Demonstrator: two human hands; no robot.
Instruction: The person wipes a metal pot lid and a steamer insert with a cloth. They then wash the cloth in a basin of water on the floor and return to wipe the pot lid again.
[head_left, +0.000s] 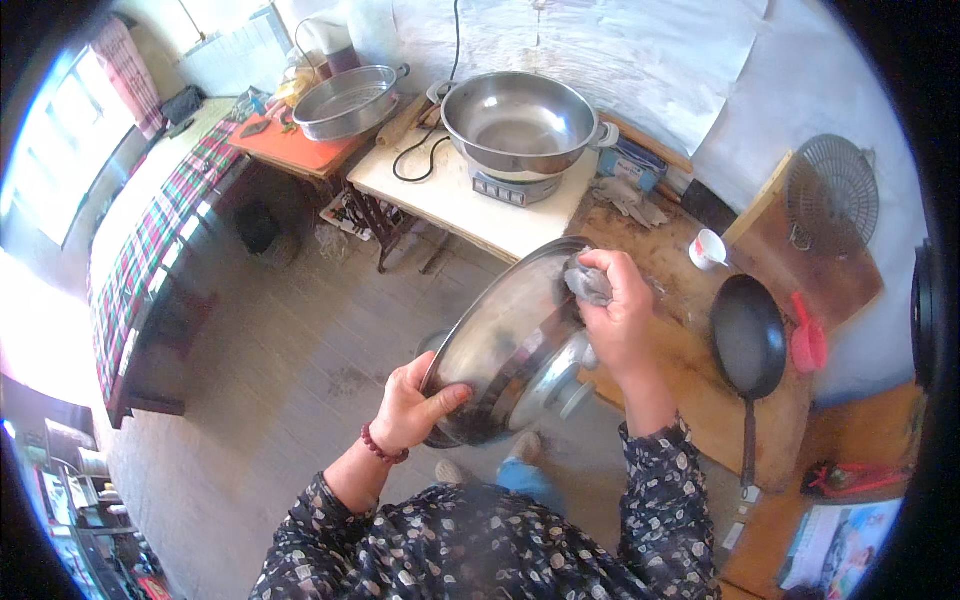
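Observation:
My left hand (421, 401) grips the lower left rim of a domed metal pot lid (499, 322), with the thumb on its face. The lid is held tilted over the floor, its knob towards the lower right. My right hand (619, 307) holds a crumpled grey cloth or pad (587, 283) against the lid's upper right edge. Beyond the lid, a wide stainless steel pot (517, 131) stands on an electric base with buttons (514, 187), on a pale table.
A metal steamer tray (349, 105) stands on an orange-topped table (300, 146) at the back left. On the wooden surface at right are a paper cup (707, 250), a black frying pan (748, 337), a pink dipper (808, 346) and gloves (630, 201). A black cable (416, 178) lies beside the pot.

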